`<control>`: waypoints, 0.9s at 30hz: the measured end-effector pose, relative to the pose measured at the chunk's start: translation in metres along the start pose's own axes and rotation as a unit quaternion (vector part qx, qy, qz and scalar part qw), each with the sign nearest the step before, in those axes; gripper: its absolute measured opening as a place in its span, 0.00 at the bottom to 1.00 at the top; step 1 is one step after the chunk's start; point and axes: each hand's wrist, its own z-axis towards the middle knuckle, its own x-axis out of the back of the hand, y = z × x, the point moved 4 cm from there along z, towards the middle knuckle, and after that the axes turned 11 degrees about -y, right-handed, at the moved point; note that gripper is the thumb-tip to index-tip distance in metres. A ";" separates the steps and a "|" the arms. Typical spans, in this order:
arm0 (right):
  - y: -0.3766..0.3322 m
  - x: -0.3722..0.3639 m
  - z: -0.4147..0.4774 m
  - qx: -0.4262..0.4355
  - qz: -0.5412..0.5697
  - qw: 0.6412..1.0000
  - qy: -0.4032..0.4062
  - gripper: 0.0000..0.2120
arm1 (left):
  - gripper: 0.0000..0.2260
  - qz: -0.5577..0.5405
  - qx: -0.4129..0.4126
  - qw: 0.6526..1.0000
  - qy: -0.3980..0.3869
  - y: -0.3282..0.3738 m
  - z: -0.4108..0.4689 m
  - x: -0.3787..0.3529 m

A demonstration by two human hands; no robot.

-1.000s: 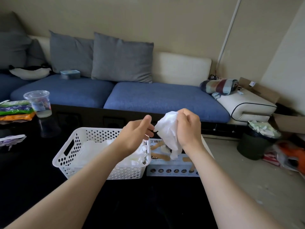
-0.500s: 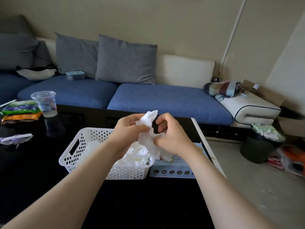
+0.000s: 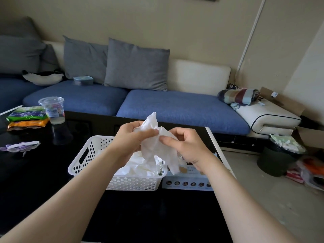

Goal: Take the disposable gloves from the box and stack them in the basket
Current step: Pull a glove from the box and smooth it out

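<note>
1. While both forearms reach in from the near edge, the left hand [image 3: 135, 137] and the right hand [image 3: 185, 146] meet over the black table [image 3: 43, 172]. Each is closed on the same disposable glove [image 3: 154, 146]. The left hand's fingers and thumb curl round its upper part, and the right hand pinches it between thumb and forefinger just beside that.
2. The glove is crumpled. One end stands up above the grip and the rest hangs below it, clear of every surface.
3. Below the grip and to its left sits the white perforated basket [image 3: 84, 155], holding a loose pile of gloves [image 3: 140, 167]. The glove box [image 3: 187, 184] stands under the right wrist, just beside the basket.
4. The step in hand looks like straightening one glove before it joins the pile. The next move calls for pulling it flat between the hands, lowering it down and leftward onto the pile, then releasing with both.
5. The box's opening is hidden behind the right hand and the hanging glove, so how many gloves remain cannot be told. Its print is too small to read.
6. Far beyond the grip to its left stand a lidded plastic cup [image 3: 52, 109] and snack packets [image 3: 26, 116], with a blue sofa [image 3: 175, 106] behind.
</note>
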 end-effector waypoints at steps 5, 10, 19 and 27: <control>0.002 0.000 0.003 0.000 -0.007 1.000 -0.005 0.05 | 0.17 0.016 -0.011 0.999 0.033 0.003 -0.002 0.004; 0.004 0.002 0.000 -0.014 0.021 0.999 -0.042 0.11 | 0.09 0.037 -0.055 0.992 0.110 0.003 -0.002 0.015; 0.005 0.008 -0.002 -0.025 0.048 0.999 0.001 0.09 | 0.08 0.118 -0.051 0.985 0.112 0.009 -0.001 0.010; 0.009 0.011 -0.001 -0.006 0.024 0.999 0.041 0.08 | 0.19 0.164 -0.076 0.978 0.106 0.007 0.000 -0.005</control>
